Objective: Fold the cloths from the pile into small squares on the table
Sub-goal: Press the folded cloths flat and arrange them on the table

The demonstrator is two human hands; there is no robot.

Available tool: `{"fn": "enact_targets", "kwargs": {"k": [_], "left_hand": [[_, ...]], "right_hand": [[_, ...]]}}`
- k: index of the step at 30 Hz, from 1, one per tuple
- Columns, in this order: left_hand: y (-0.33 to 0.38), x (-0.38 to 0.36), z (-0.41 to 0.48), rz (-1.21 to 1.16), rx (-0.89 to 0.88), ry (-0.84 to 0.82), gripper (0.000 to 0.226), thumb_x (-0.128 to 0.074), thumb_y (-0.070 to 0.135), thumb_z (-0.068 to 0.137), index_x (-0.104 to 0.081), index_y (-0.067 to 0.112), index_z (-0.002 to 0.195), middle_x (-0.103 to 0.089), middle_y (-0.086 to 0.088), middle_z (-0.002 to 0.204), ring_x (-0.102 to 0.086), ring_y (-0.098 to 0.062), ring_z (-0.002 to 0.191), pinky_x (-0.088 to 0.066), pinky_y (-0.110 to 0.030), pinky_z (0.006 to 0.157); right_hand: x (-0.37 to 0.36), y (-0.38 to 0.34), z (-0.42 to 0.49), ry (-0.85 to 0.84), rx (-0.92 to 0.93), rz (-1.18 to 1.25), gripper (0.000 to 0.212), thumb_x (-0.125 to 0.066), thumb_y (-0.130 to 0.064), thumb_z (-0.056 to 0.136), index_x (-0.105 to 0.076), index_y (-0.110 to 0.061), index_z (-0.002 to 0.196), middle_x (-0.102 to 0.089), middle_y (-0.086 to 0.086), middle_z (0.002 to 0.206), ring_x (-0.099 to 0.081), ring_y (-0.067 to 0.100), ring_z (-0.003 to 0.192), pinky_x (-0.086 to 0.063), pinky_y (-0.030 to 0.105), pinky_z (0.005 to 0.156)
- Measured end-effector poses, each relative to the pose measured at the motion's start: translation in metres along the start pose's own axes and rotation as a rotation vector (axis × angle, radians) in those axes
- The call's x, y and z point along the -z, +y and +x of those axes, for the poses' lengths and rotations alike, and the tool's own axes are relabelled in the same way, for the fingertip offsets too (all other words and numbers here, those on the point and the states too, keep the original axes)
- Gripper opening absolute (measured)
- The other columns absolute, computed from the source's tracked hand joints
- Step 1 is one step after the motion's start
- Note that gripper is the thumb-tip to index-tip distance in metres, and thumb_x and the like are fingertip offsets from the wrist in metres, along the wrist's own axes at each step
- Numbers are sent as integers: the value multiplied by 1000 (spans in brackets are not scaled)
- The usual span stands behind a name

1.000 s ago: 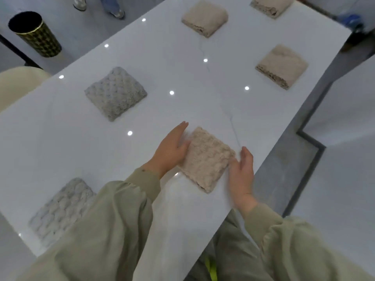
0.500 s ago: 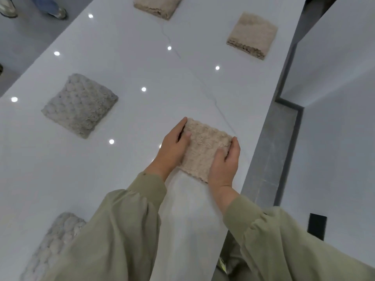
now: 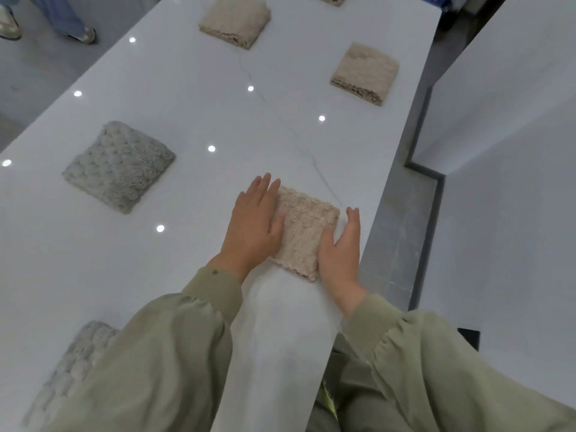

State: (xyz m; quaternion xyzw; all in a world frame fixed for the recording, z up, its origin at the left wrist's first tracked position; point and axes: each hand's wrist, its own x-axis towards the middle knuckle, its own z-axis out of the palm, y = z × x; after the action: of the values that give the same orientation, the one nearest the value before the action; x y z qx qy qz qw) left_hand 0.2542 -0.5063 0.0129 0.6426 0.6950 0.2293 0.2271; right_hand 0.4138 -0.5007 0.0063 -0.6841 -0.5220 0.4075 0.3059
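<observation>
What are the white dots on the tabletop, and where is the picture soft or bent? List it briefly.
Head view: the dots are glare, small ceiling lights mirrored in the glossy white table, one at. Lighting is even, with faint shadows. The beige folded cloth between the left hand and the right hand is fairly sharp; the olive sleeves are soft. Wide-angle distortion splays the table edges.

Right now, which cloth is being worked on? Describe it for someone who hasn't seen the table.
On the white table, look near its right edge, closest to the person. The beige cloth there is the only one flanked by both hands.
</observation>
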Motion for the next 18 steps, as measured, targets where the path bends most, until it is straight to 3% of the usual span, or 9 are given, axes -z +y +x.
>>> {"fn": "enact_targets", "kwargs": {"k": [4,10,18], "left_hand": [[9,-2,-8,306,-107,-8,59,-21,38,95,-22,14,149,-15,-7,158,-6,-24,146,-3,-43,115],[25,-8,-23,450,-158,-6,58,-24,37,95,-28,12,147,-23,-11,155,-15,-29,145,-11,-51,113],[46,-13,-28,540,-179,-22,61,-17,39,93,-18,15,150,-13,-9,158,-6,-28,146,-6,-51,115]], "right_hand": [[9,1,-6,-58,136,-333,59,-38,-29,97,-17,-9,148,-4,6,159,-2,16,146,-2,41,120],[26,-4,-9,-75,249,-623,61,-39,-29,96,-16,-8,148,-1,10,159,2,21,146,2,47,117],[58,-4,-13,-48,261,-717,60,-34,-34,98,-13,-10,149,2,10,159,6,22,146,1,50,117]]}}
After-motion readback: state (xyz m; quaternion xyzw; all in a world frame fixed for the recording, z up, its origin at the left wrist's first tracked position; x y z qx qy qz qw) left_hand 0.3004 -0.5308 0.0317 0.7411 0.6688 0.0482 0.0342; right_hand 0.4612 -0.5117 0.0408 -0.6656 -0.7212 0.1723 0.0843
